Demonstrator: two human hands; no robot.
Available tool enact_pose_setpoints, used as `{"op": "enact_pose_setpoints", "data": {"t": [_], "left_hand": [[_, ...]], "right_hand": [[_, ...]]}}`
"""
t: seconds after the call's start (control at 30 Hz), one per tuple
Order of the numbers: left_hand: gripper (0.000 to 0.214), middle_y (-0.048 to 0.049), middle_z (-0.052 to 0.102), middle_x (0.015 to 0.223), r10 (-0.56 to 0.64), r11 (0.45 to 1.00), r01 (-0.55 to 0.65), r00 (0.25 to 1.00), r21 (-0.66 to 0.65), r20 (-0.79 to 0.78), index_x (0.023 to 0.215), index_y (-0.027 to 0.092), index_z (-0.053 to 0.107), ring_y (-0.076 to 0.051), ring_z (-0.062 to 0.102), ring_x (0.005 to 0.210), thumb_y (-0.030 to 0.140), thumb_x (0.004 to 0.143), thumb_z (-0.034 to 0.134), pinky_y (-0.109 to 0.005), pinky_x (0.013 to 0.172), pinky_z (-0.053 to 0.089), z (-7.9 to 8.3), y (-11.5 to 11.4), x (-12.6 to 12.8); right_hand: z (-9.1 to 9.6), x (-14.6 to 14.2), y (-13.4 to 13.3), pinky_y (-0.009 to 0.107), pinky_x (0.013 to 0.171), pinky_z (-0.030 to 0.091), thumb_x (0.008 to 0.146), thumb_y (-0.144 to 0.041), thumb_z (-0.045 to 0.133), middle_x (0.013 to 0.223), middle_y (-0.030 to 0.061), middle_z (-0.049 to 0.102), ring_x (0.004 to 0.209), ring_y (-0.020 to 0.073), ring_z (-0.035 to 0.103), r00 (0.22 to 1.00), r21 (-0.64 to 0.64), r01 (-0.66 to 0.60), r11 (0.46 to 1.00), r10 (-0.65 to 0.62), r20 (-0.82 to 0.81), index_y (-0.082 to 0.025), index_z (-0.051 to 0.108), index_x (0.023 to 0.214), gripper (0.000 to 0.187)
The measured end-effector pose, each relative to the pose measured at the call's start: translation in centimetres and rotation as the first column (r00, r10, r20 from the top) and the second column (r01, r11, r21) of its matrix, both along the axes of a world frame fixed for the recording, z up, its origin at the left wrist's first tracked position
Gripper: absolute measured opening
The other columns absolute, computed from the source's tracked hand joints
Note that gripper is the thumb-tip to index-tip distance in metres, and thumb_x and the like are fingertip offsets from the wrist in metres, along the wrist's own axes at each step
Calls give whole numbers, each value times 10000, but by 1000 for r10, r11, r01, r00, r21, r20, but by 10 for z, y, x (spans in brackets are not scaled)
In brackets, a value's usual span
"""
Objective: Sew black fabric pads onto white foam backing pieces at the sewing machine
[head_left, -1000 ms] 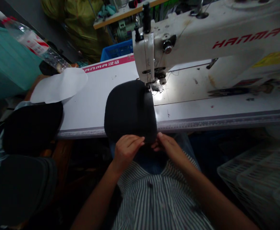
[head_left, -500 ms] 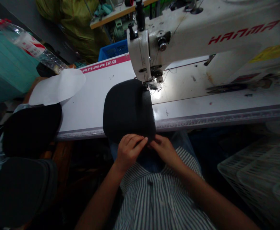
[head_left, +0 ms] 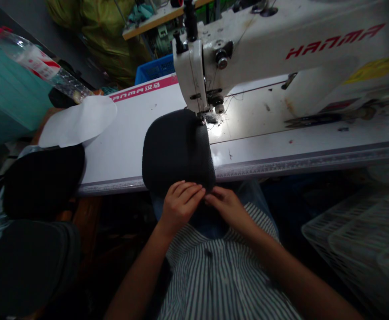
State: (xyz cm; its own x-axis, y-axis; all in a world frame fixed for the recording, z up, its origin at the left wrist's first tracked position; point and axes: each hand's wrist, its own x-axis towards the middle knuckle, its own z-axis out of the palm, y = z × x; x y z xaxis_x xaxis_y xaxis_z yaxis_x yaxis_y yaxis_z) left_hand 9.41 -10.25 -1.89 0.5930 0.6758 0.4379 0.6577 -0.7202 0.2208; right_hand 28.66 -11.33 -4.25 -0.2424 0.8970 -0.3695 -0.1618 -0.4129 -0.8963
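Note:
A black rounded fabric panel (head_left: pixel 174 151) lies on the sewing table, its far right edge under the needle and presser foot of a white sewing machine (head_left: pixel 264 58). The panel's near edge hangs over the table front. My left hand (head_left: pixel 182 202) grips that near edge, fingers on top and thumb alongside. Close to its fingertips, my right hand (head_left: pixel 229 206) pinches the near right corner of the same panel. The undersides of the fingers are hidden.
White rounded sheets (head_left: pixel 81 122) lie on the table's left, near a plastic bottle (head_left: pixel 41 62). Black panels (head_left: pixel 44 180) and a stack of dark grey panels (head_left: pixel 24 266) sit at left. A white plastic crate (head_left: pixel 357 235) stands low at right; a blue crate (head_left: pixel 154 70) is behind.
My left hand has shifted slightly, its fingers lying a little flatter on the panel's edge. The panel stays under the presser foot, and the whole view has moved slightly.

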Motion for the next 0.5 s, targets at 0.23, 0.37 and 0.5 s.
{"op": "enact_pose_setpoints", "data": {"t": [0.23,0.37,0.5], "left_hand": [[267,-68,761,1203,-22,1000,22,998,9,-53,1239,187,690,-222,671,1154,211,974,683,-451,1108,481,3,2,-3],[261,-61,763,1088,-17,998,20,998,59,-53,1237,187,698,-206,672,1078,120,995,625,-418,1049,512,6,2,-4],[253,-35,758,967,-24,992,28,999,122,-33,1229,197,696,-187,685,980,117,1000,623,-386,972,537,9,2,-4]], "right_hand": [[8,6,-1,277,655,429,785,-370,637,713,-7,565,689,142,499,996,-73,-35,997,29,-81,-192,661,749,183],[12,7,-1,275,617,441,777,-351,573,708,5,547,640,134,474,994,-101,-37,994,27,-102,-192,657,765,180],[13,9,2,273,602,447,794,-343,572,664,6,560,620,139,496,999,-37,-47,998,47,-15,-193,662,730,187]]}}
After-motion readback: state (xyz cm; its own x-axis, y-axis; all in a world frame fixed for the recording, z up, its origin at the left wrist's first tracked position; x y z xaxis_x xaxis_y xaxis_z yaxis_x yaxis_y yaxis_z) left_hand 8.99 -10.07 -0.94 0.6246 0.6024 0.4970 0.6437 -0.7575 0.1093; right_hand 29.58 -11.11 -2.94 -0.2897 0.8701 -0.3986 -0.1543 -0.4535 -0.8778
